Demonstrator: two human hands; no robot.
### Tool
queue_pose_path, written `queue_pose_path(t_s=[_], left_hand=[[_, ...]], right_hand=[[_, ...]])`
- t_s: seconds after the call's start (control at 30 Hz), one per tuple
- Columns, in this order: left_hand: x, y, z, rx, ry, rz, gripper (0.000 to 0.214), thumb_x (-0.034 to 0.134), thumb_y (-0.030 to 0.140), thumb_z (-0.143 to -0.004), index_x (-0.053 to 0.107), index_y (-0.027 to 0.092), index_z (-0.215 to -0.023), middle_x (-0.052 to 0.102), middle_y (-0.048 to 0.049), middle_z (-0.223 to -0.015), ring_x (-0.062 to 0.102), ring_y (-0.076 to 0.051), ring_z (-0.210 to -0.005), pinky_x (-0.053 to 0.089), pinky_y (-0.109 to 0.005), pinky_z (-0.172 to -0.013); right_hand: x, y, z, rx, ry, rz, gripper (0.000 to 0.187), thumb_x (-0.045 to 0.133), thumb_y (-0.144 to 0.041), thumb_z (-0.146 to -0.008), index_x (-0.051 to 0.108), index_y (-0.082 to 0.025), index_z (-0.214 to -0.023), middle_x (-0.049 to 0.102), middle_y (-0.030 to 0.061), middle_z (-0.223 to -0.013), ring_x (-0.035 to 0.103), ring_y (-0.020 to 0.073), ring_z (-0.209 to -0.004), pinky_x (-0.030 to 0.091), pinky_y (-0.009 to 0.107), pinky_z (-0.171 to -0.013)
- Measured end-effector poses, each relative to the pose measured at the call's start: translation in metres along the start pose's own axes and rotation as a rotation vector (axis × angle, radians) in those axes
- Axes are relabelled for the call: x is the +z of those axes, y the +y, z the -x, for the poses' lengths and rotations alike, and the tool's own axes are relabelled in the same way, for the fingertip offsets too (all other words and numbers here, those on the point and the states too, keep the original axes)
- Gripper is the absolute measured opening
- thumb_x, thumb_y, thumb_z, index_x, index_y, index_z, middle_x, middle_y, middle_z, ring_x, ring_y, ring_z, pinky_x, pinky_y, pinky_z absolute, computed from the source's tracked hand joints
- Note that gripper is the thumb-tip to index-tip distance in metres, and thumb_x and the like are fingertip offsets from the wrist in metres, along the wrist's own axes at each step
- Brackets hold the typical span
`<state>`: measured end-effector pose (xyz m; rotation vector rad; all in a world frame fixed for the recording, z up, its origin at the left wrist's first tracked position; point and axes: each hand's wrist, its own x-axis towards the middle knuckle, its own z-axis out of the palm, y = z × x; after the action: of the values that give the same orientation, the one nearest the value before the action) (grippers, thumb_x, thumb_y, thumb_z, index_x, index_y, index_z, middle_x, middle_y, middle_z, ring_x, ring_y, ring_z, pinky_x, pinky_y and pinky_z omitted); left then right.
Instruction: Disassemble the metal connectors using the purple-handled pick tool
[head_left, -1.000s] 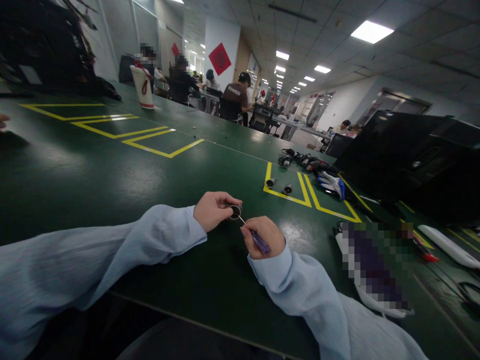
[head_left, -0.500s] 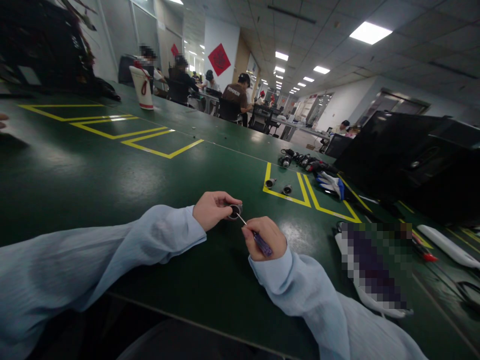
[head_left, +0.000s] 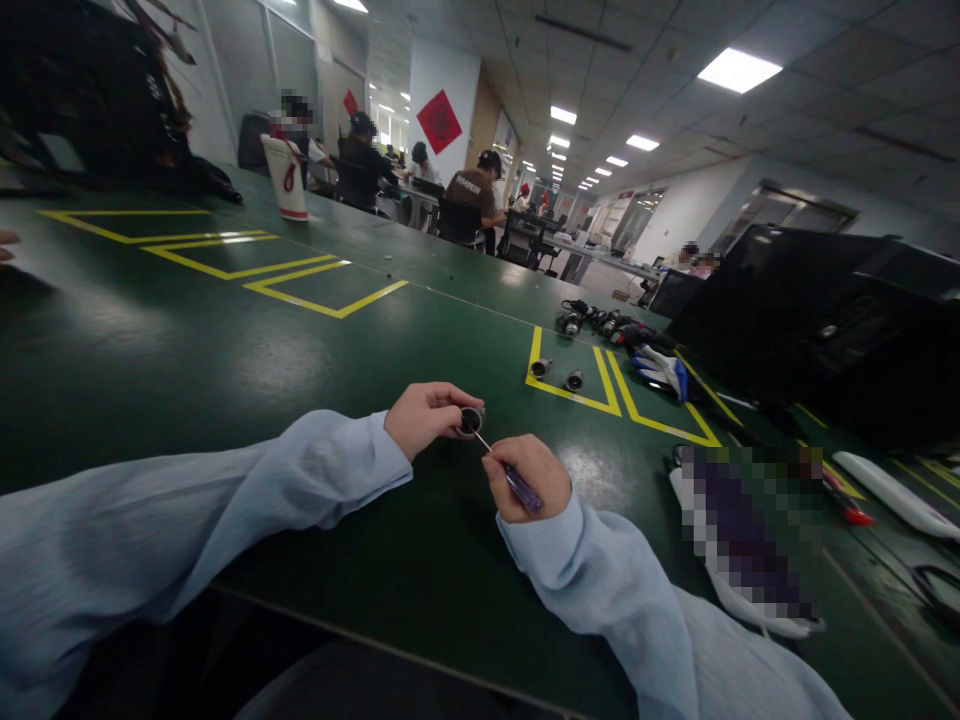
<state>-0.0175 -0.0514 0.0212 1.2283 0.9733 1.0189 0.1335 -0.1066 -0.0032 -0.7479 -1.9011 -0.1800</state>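
Observation:
Just above the green table, my left hand (head_left: 421,422) is closed on a small round metal connector shell (head_left: 471,420), pinched between thumb and fingers. Its open end faces my other hand. My right hand (head_left: 531,474) grips the purple see-through handle of a screwdriver (head_left: 523,488). The thin shaft points up and left, and its tip reaches into the opening of the shell; what it touches inside is hidden. Two similar metal shells, one on the left (head_left: 540,368) and one on the right (head_left: 574,380), lie within a yellow-taped outline farther back.
Dark cabled parts (head_left: 592,318) and a blue-and-white glove (head_left: 661,370) lie beyond the tape marks. A white-edged device with a blurred screen (head_left: 739,540) is at right. A paper cup (head_left: 285,178) stands back left. Fingers of another person (head_left: 6,245) show at the left edge.
Almost nothing differs. Both hands keep their hold, and the screwdriver handle has shifted very slightly while its tip stays at the shell's opening.

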Motion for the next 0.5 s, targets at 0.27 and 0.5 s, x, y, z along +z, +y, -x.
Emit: queue_pose_path(t_s=[0.27,0.5], left_hand=[[-0.0006,-0.0014,0.0006,-0.007,-0.006,-0.004,0.028,0.054,0.003,-0.056,0.065,0.009,-0.081,0.068,-0.0061,-0.08,0.064,-0.017,-0.071,0.055,-0.031,-0.068],[-0.0011,-0.0013,0.0005,0.003,-0.008,-0.021,0.027,0.06,0.006,-0.057,0.065,0.009,-0.084,0.068,-0.0067,-0.081,0.064,-0.018,-0.074,0.055,-0.033,-0.071]], right_hand=[[0.0005,0.0002,0.0001,0.005,-0.016,-0.003,0.006,0.05,-0.015,-0.077,0.053,-0.019,-0.073,0.063,0.004,-0.066,0.057,0.0133,-0.061,0.047,0.026,-0.06],[0.0011,0.0041,-0.0011,0.0,-0.049,0.044,0.006,0.051,-0.013,-0.076,0.053,-0.019,-0.073,0.064,0.0044,-0.067,0.057,0.0139,-0.061,0.048,0.025,-0.059]])
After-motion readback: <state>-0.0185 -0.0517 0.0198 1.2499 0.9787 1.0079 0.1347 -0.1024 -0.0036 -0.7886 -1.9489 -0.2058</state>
